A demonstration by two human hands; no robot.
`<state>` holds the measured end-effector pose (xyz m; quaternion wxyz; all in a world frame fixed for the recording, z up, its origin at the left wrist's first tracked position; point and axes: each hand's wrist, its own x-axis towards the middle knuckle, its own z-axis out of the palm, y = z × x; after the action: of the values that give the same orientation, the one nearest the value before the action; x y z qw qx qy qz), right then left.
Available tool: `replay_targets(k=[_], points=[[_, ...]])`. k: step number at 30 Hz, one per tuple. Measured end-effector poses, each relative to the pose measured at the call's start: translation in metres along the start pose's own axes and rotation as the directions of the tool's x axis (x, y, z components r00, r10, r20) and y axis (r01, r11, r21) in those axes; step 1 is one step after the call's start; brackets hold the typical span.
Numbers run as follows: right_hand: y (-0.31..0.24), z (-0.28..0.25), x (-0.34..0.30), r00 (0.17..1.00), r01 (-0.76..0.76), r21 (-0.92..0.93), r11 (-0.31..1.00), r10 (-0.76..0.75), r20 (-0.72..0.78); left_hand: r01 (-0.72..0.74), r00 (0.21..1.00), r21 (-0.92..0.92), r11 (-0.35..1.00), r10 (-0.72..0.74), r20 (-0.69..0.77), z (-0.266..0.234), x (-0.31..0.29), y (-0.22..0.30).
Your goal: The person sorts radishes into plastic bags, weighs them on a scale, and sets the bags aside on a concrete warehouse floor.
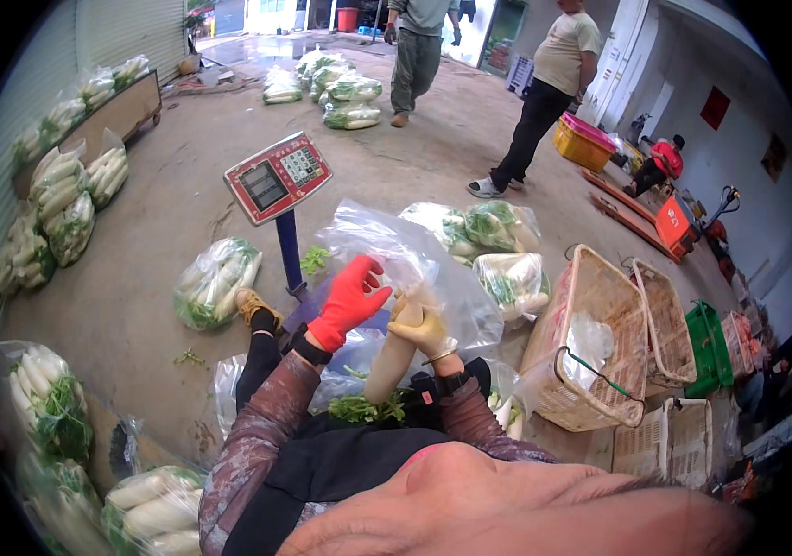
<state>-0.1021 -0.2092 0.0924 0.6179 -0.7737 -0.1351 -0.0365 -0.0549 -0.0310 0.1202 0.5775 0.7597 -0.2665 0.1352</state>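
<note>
My right hand [420, 326], in a pale yellow glove, is closed round a white radish [388, 366]. The radish is held at a slant over my lap, its leafy end [368, 408] lowest. My left hand [349, 301] wears a red glove; its fingers are apart and slightly curled, and no held thing shows in it. Just beyond both hands spreads a large clear plastic bag [465, 301], which partly overlaps my right fingertips. A weighing scale with a red display head [278, 178] on a blue post stands ahead of my left hand.
Bagged radishes lie at left [48, 398], ahead [220, 283] and beyond the plastic bag [512, 283]. Cream plastic crates [567, 371] and a green crate [709, 347] line the right. Two people stand farther off; another sits near an orange pallet truck [678, 222].
</note>
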Motion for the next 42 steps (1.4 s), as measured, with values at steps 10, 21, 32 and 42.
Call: replay_targets(k=[10,21,32,42], points=[[-0.002,0.008,-0.002,0.994,0.112,-0.118,0.987,-0.110,0.019,0.000,0.973,-0.145,0.989,0.033,0.227,0.014,-0.002,-0.026],[0.008,0.022,-0.005,0.951,0.262,-0.006,0.965,-0.257,0.170,0.200,0.947,-0.198,0.959,-0.138,0.290,-0.010,0.037,-0.035],[0.030,0.011,0.008,0.950,0.301,-0.146,0.942,-0.310,-0.042,0.040,0.979,-0.735,0.677,0.120,0.163,-0.056,0.081,-0.002],[0.012,0.051,0.027,0.853,0.519,-0.246,0.819,-0.478,0.209,0.526,0.846,-0.823,0.217,-0.036,0.531,-0.022,0.089,0.026]])
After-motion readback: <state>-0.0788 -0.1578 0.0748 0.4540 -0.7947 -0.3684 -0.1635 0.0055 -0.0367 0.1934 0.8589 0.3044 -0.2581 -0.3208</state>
